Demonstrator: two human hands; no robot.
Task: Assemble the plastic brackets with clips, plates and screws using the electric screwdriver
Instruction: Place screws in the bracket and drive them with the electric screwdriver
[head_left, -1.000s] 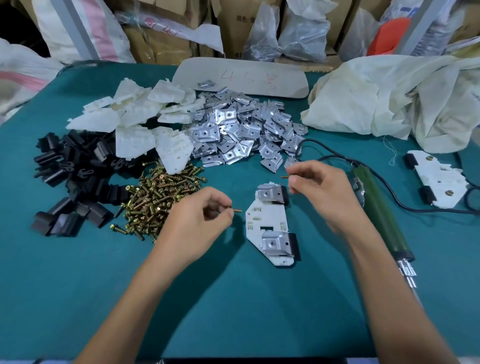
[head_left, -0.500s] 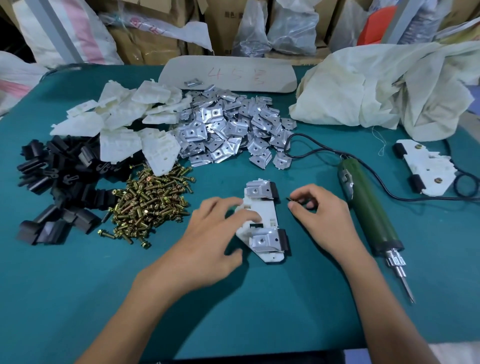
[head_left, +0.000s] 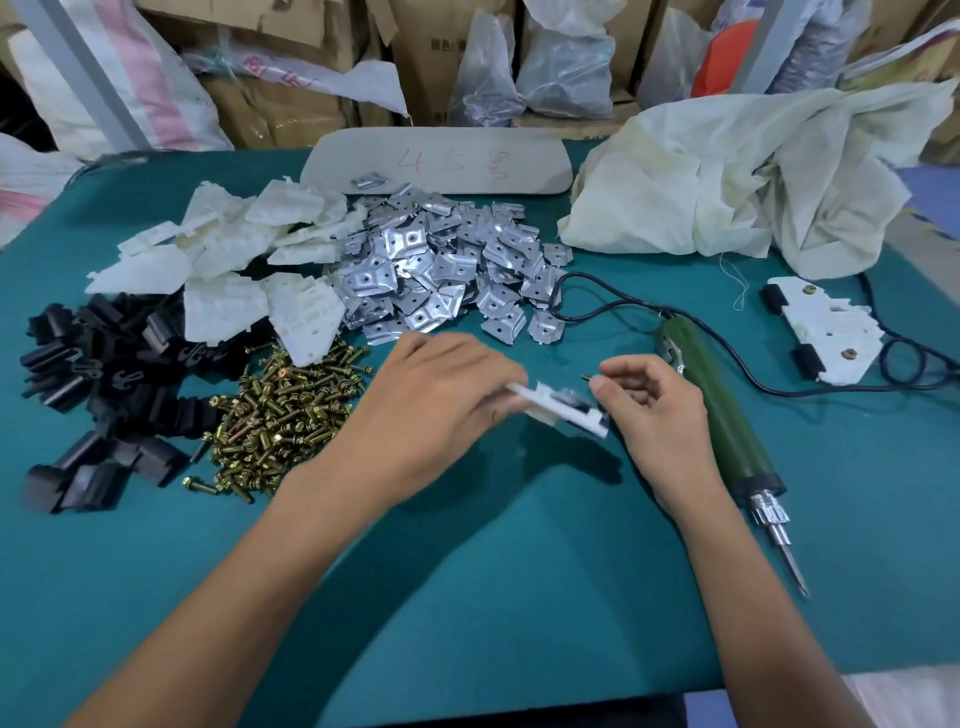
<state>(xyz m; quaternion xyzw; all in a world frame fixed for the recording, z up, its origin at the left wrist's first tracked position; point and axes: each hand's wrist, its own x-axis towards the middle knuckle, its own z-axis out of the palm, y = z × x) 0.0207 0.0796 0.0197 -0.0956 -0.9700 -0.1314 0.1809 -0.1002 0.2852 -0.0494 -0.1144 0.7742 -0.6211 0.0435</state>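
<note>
Head view: left hand (head_left: 431, 405) is curled round the left end of a white bracket (head_left: 563, 413) and grips it, tipped up on edge just above the table (head_left: 467, 582) – motion blur hides the detail of the fitted parts. Right hand (head_left: 657, 415) is just beside the bracket's right end, fingers curled, thumb and forefinger pinching a screw (head_left: 585, 378) with only its brass tip showing. Electric screwdriver (head_left: 722, 410) lies flat on the table, touching or nearly touching the outer side of the right hand, bit toward the person, cable (head_left: 597, 306) looping away behind. Far left – black clips (head_left: 93, 384), then the screw pile (head_left: 280, 410), loose white brackets (head_left: 234, 275), metal plates (head_left: 441, 270). Finished bracket (head_left: 826, 332) sits far right, near a crumpled cloth (head_left: 753, 171).
</note>
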